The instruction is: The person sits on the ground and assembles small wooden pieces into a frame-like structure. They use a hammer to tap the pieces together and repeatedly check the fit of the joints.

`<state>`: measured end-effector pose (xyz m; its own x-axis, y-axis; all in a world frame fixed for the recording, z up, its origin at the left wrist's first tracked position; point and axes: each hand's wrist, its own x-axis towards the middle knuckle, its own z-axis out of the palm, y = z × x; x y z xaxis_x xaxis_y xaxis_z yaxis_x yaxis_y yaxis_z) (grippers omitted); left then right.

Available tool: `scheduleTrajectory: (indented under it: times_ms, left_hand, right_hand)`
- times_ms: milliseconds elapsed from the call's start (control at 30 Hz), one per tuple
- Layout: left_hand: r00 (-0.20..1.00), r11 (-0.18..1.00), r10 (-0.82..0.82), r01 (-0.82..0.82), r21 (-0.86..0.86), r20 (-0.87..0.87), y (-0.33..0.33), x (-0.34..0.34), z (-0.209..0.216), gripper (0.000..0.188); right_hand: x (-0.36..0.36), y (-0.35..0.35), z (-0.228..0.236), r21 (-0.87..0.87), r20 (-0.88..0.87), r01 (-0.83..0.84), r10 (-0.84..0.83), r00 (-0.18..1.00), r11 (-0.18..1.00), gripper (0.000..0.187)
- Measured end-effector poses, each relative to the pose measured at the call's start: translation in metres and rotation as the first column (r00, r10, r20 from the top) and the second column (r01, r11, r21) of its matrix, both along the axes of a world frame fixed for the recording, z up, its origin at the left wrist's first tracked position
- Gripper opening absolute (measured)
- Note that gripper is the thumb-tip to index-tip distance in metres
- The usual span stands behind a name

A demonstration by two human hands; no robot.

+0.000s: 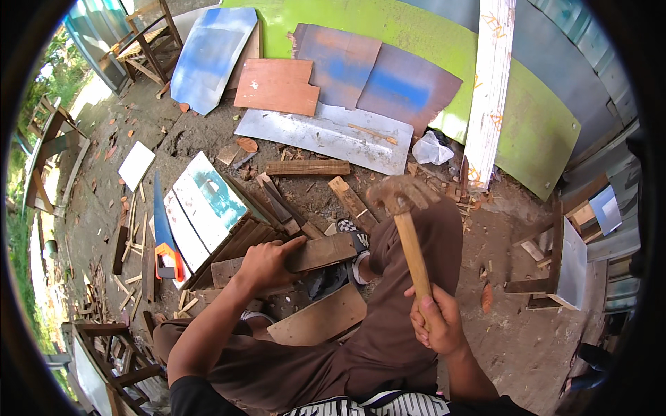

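My right hand [440, 322] is wrapped round the wooden handle of a claw hammer [412, 255]. The hammer stands raised, its rusty head in front of my bent knee. Closed over one end of a short wooden board [323, 252] is my left hand [266, 266], index finger stretched along it. The board lies level near my sandalled foot, well apart from the hammer. Just left of it stands a low wooden box-like piece [208, 201] with a white and green top. A flat wooden plank [320, 316] rests below, between my legs.
A handsaw [164, 236] with an orange handle leans by the box-like piece. Loose wood offcuts [308, 168] and thin sticks litter the dirt floor. Painted panels [347, 62] and a metal sheet [326, 135] lie ahead; a white post [489, 97] stands right of them. Wooden chairs [146, 45] surround the area.
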<state>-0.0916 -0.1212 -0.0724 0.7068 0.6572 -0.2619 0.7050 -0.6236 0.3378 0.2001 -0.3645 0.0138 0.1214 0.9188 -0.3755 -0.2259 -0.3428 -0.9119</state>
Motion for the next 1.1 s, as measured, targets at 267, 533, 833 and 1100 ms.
scheduleTrajectory:
  times_ms: [267, 533, 833, 1100]
  left_hand:
    - [1.000, 1.000, -0.004, 0.004, -0.006, -0.015, 0.001, -0.001, 0.000, 0.090]
    - [1.000, 0.999, -0.001, 0.001, -0.033, 0.000, 0.003, -0.005, -0.003, 0.090]
    - [1.000, 0.999, -0.015, 0.016, -0.047, 0.021, 0.005, -0.007, -0.005, 0.087]
    - [0.999, 0.999, -0.036, 0.036, -0.036, 0.024, 0.009, -0.006, -0.003, 0.085]
  right_hand:
    - [-0.044, -0.031, -0.015, 0.025, 0.507, 0.002, -0.014, 0.862, 1.000, 0.055]
    - [-0.053, -0.021, -0.018, -0.002, 0.594, -0.052, 0.043, 0.803, 0.999, 0.057]
    - [-0.059, -0.013, -0.017, -0.075, 0.613, -0.047, 0.084, 0.786, 0.996, 0.055]
    - [-0.060, -0.013, -0.021, -0.037, 0.615, -0.022, 0.040, 0.787, 0.999, 0.053]
